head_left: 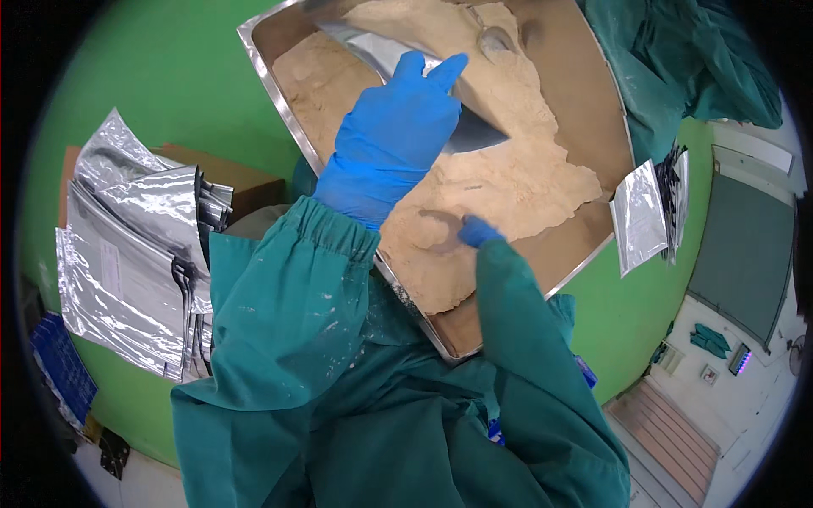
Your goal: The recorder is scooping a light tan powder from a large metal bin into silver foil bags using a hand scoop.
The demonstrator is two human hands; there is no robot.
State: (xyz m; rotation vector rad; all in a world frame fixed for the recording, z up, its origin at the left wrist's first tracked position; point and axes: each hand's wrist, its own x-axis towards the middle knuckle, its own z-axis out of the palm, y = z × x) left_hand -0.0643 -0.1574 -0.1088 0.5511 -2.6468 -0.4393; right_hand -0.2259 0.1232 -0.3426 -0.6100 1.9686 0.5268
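The head camera is sitting on the person's head, as the left lens of a side-by-side pair, and is facing down past the chest. Both green sleeves [292, 288] are entering from the lower edge. The view is working at close range: the left hand [398, 131], the right hand [480, 232] and the tray [584, 85] are occupying the middle, the tray's far end running out past the top edge. The fisheye is covering a wide field, bending the dark green panel [745, 245] toward the right rim, and is showing everything upright and unmirrored.
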